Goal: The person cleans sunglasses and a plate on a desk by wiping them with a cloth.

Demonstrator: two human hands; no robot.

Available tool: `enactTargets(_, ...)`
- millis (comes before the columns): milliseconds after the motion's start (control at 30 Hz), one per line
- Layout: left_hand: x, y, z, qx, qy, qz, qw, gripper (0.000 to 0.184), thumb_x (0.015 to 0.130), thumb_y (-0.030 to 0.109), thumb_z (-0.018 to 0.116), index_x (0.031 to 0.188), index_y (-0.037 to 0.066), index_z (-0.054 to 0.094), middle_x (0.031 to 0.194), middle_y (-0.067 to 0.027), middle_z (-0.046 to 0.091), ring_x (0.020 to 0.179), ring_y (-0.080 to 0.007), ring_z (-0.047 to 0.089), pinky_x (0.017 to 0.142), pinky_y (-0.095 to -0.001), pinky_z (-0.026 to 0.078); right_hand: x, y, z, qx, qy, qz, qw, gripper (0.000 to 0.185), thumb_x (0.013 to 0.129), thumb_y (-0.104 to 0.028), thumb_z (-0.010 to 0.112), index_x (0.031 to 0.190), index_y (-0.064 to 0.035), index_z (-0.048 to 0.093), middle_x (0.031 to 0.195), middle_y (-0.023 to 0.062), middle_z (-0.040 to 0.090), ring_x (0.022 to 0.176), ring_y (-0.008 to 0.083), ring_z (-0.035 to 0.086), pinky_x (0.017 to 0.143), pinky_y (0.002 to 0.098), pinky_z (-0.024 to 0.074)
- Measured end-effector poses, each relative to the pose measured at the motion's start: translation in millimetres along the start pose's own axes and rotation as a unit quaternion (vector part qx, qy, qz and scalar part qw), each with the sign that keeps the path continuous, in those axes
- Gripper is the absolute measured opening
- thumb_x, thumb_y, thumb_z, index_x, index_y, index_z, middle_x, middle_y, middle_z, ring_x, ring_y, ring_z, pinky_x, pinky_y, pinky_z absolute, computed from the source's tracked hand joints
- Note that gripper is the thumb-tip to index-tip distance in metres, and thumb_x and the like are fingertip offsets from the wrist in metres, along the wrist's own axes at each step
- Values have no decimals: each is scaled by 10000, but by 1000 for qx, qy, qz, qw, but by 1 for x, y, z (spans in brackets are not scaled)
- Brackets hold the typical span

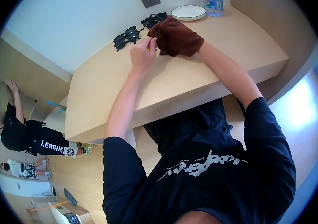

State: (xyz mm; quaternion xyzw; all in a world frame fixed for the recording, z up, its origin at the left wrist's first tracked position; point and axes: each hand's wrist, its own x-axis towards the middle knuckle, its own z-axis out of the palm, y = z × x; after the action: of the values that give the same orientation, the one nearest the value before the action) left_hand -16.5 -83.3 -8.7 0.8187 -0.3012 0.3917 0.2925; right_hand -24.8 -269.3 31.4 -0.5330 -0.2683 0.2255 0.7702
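At the back of the wooden desk point(103, 93), my left hand point(143, 54) is closed in a pinch on a thin dark piece, with a bit of yellow showing beside the fingers. A dark brown cloth point(181, 37) covers my right hand, so its fingers are hidden; the cloth touches my left fingertips. Just left of my hands lie dark sunglasses point(127, 37) with their arms unfolded. Another dark pair of glasses point(153, 20) rests behind the cloth, against the wall.
A white plate point(188, 13) and a water bottle point(214, 7) stand at the back right. A wall socket point(151, 3) is above. On the left are a person in black point(24, 136), a farther person point(19, 169) and a mop point(70, 196).
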Motion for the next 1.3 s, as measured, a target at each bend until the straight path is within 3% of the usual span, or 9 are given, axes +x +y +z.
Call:
enactTargets(300, -3, 22, 2, -168, 2, -104, 980, 269, 957, 159, 564, 746, 8, 633, 645, -62, 667, 570, -155, 675, 518, -268, 482, 4, 13, -7, 80, -49, 13, 996, 287, 961, -383, 545, 1069, -123, 596, 809, 28, 591, 692, 160, 547, 524, 333, 409)
enactTargets(567, 2, 30, 6, -410, 38, -278, 868, 327, 1018, 210, 469, 835, -37, 581, 758, -110, 650, 647, -201, 671, 624, -280, 523, 0, 20, -8, 105, -9, -11, 994, 112, 938, -184, 553, 922, -104, 476, 736, 45, 520, 562, 167, 489, 455, 356, 383)
enactTargets(700, 5, 24, 4, -453, 41, -276, 847, 308, 1012, 210, 488, 841, -33, 568, 758, -112, 652, 640, -210, 680, 615, -283, 537, 3, 21, -3, 104, 2, 27, 994, 98, 949, -193, 531, 941, -110, 482, 730, 29, 510, 554, 174, 490, 454, 362, 391)
enactTargets(800, 1, 29, 4, -457, 13, -301, 837, 290, 1008, 191, 470, 837, -21, 572, 766, -111, 655, 643, -211, 679, 628, -294, 546, 1, 24, -6, -81, 54, -67, 993, 149, 854, -153, 616, 929, -102, 499, 712, 44, 519, 589, 238, 525, 547, 387, 454)
enactTargets(833, 0, 35, 3, -446, 10, -287, 848, 280, 1003, 178, 455, 843, -19, 575, 767, -109, 654, 640, -212, 676, 632, -294, 544, -9, 15, -6, -403, 29, -239, 883, 191, 801, -95, 630, 937, -90, 495, 760, 65, 537, 668, 255, 530, 622, 369, 467)
enactTargets(867, -1, 39, 2, -433, 6, -273, 859, 272, 998, 164, 441, 850, -17, 578, 768, -106, 653, 637, -213, 674, 636, -295, 542, -14, 9, -4, -667, -2, -376, 643, 251, 748, -36, 643, 945, -77, 492, 809, 86, 554, 746, 271, 534, 697, 350, 480)
enactTargets(967, -4, 34, 11, -391, -4, -212, 896, 259, 985, 146, 423, 878, -26, 585, 781, -97, 656, 639, -200, 671, 629, -286, 527, -11, 8, -5, -628, -34, -432, 646, 354, 604, -3, 700, 890, -50, 496, 843, 118, 567, 823, 315, 567, 734, 368, 486)
enactTargets(1100, -8, 29, 11, -350, -17, -201, 915, 262, 984, 148, 431, 911, -40, 597, 763, -92, 657, 632, -177, 665, 609, -279, 510, -13, 10, 3, -648, 20, -411, 641, 312, 625, -16, 700, 860, -41, 496, 846, 106, 578, 859, 331, 586, 768, 387, 491)
enactTargets(1300, 0, 39, 1, -203, -63, -198, 957, 296, 983, 165, 450, 847, -31, 625, 667, -96, 639, 592, -166, 651, 578, -289, 494, -13, 6, 15, -688, 163, -195, 679, 344, 587, -90, 784, 831, -70, 542, 962, 121, 559, 1003, 301, 569, 846, 366, 488)
